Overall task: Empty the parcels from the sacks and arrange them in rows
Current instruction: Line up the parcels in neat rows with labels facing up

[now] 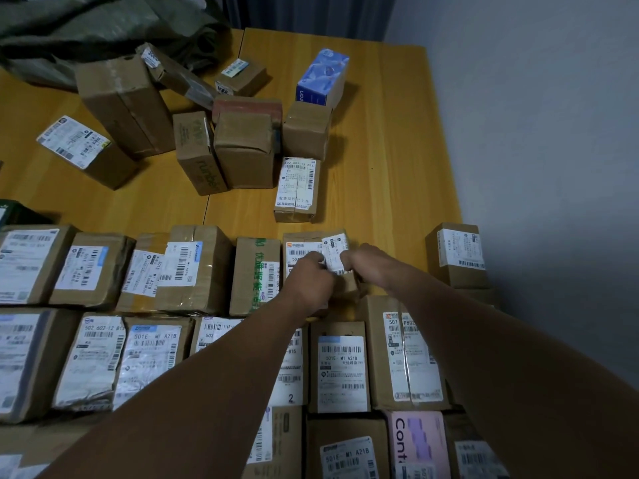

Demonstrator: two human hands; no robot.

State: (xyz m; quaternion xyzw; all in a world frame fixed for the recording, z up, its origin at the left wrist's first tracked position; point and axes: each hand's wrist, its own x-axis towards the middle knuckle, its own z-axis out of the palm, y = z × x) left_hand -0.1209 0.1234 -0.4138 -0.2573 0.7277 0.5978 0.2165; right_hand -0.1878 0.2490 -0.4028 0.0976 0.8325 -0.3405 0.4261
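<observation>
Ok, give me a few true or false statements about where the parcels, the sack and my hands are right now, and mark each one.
1. Both hands are on one small labelled parcel at the right end of the far row. True.
2. The blue box lies in the nearest row. False: it stands among the unsorted parcels at the far side of the table.
3. The green sack lies at the far left. True.
4. The pink box is on top of the sack. False: it sits in the nearest row.
</observation>
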